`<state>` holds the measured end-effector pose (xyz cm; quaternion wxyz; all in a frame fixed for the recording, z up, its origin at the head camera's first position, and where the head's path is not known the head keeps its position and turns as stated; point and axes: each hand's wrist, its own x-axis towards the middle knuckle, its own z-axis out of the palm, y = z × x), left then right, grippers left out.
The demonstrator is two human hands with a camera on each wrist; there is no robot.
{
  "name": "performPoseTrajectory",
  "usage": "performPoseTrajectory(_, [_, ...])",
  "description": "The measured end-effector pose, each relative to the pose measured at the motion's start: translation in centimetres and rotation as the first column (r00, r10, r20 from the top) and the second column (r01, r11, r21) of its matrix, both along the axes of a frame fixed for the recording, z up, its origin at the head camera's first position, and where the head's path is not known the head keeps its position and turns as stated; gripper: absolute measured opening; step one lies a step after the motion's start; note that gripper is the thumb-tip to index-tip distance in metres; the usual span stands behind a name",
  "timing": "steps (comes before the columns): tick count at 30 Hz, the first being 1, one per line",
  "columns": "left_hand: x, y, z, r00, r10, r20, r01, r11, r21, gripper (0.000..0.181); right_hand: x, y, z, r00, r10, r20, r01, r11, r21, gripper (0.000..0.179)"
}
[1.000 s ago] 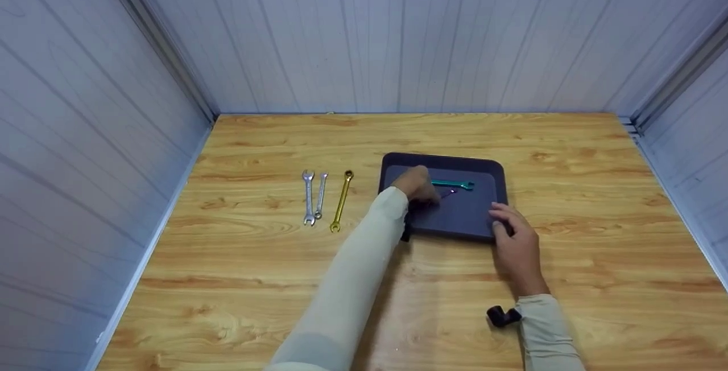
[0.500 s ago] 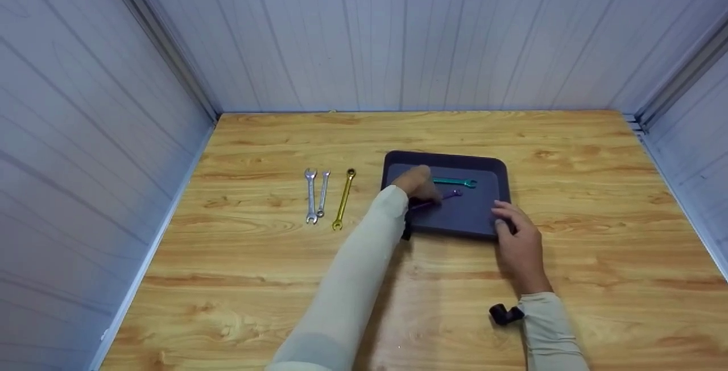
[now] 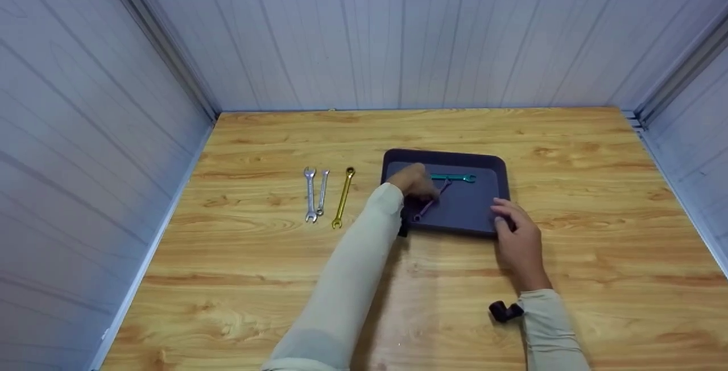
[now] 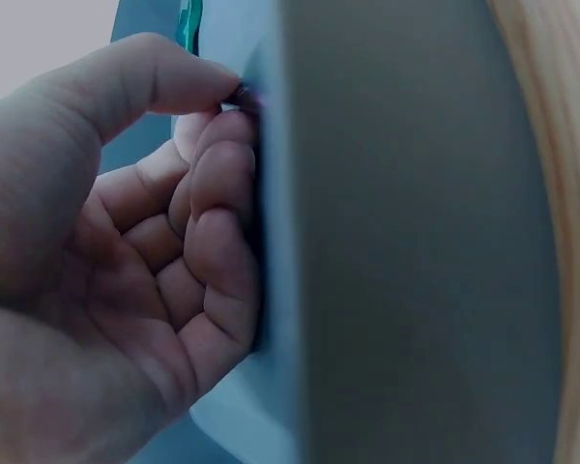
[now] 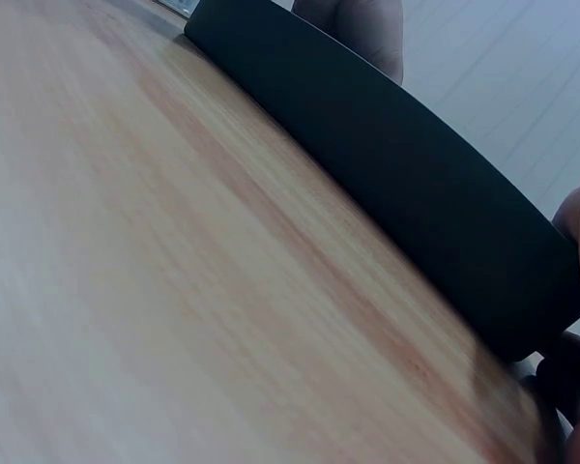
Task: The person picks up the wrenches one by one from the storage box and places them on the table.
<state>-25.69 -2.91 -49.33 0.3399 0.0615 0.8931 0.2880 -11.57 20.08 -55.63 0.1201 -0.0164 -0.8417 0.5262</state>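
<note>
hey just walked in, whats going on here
A person is handling wrenches at a dark tray. Their left hand pinches a purple wrench inside it, while their right hand holds the tray's near right corner. A green wrench lies in the tray near its far side. Two silver wrenches and a yellow one lie on the table, left of the tray.

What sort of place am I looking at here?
Probably a small work booth: pale panels stand on three sides of a wood-grain tabletop, and wrenches lie in and beside a dark tray.
</note>
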Motion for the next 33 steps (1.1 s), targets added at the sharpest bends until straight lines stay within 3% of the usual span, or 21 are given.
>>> performPoseTrajectory(5, [0.0, 0.3, 0.3, 1.000, 0.023, -0.017, -0.023, 1.000, -0.006, 0.032, -0.3, 0.0, 0.2, 1.000, -0.002, -0.006, 0.002, 1.000, 0.003, 0.025])
performPoseTrajectory(13, [0.1, 0.4, 0.5, 0.998, 0.010, -0.054, -0.013, 0.998, -0.062, 0.038, -0.5, -0.2, 0.4, 1.000, -0.003, -0.005, 0.003, 1.000, -0.010, 0.025])
performPoseTrajectory(22, [1.0, 0.2, 0.7, 0.997, 0.007, -0.080, -0.009, 1.000, -0.023, 0.020, -0.2, 0.2, 0.3, 1.000, 0.001, -0.019, -0.001, 1.000, 0.021, 0.025])
performPoseTrajectory(27, [1.3, 0.3, 0.5, 0.992, 0.013, -0.123, -0.018, 0.999, -0.039, 0.025, -0.2, 0.1, 0.0, 1.000, 0.001, -0.025, 0.000, 1.000, 0.021, 0.024])
performPoseTrajectory(33, [1.3, 0.4, 0.0, 0.995, 0.024, -0.093, -0.030, 0.998, -0.064, 0.033, 0.0, 0.0, -0.1, 1.000, -0.002, -0.023, 0.003, 1.000, 0.025, 0.024])
